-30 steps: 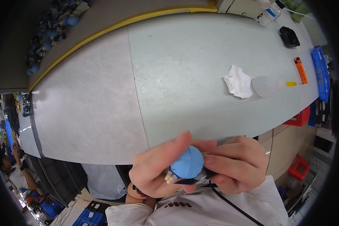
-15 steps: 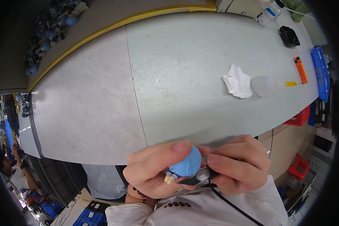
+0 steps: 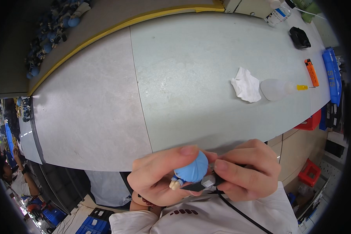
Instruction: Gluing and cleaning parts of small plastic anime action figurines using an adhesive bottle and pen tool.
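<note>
Near the table's front edge, my left hand (image 3: 154,176) is closed around a small figurine (image 3: 192,168) with a rounded blue top and pale little feet pointing down-left. Opposite it, my right hand (image 3: 249,171) is closed, thumb and fingers pinching a dark slim tool (image 3: 192,187) with a shiny grey block on it. The tool's dark end lies just below the figurine's blue part; I cannot tell whether they touch. A black cable (image 3: 243,215) runs from below my right hand toward the lower right. The fingers partly hide both things.
On the table (image 3: 93,97) lie a crumpled white tissue (image 3: 245,85), a squeeze bottle (image 3: 279,89) with a yellow needle tip, an orange cutter (image 3: 311,73) and a black holder (image 3: 299,38). Similar blue figurines (image 3: 46,47) crowd the yellow-edged shelf (image 3: 117,31). A person (image 3: 25,181) sits far left.
The figurine and the dark tool have tilted and shifted very slightly left between my fingers. Both hands keep their grip in nearly the same place.
</note>
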Demonstrator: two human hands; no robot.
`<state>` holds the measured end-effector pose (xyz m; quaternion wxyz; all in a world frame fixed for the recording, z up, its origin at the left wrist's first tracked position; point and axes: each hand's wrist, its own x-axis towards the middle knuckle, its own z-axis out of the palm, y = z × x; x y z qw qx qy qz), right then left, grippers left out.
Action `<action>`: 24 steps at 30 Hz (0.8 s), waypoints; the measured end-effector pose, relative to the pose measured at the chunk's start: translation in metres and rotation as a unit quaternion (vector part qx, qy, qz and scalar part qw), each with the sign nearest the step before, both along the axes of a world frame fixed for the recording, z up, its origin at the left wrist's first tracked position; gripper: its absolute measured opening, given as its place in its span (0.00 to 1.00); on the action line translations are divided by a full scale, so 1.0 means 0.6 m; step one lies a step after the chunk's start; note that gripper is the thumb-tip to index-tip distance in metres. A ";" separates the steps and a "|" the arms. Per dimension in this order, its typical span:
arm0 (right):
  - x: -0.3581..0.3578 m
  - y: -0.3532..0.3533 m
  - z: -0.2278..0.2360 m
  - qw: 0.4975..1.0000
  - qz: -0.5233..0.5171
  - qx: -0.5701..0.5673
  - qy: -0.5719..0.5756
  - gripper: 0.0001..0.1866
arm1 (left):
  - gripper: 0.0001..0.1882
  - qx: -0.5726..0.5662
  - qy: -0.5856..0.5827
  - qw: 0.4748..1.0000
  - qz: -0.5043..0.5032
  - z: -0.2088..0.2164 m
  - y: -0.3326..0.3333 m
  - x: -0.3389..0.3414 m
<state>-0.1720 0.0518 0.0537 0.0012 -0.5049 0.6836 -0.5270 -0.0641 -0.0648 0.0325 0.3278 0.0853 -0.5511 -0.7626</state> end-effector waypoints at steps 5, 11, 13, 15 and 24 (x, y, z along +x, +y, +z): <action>-0.001 0.001 0.003 1.000 0.003 0.010 0.000 0.17 | 0.24 -0.004 -0.013 1.000 0.001 0.003 -0.001 0.002; -0.001 -0.002 0.003 1.000 0.000 0.008 0.001 0.16 | 0.23 0.003 -0.018 1.000 -0.012 0.006 -0.003 0.001; 0.000 -0.001 0.004 1.000 -0.004 0.007 0.015 0.15 | 0.22 0.018 -0.015 1.000 0.003 0.006 0.000 0.000; 0.004 -0.001 0.004 0.999 -0.020 0.003 0.036 0.14 | 0.22 0.016 -0.023 1.000 -0.002 0.008 -0.001 0.001; 0.003 0.006 0.008 0.997 -0.001 0.026 0.069 0.14 | 0.22 0.005 -0.030 0.999 -0.012 0.008 -0.001 0.002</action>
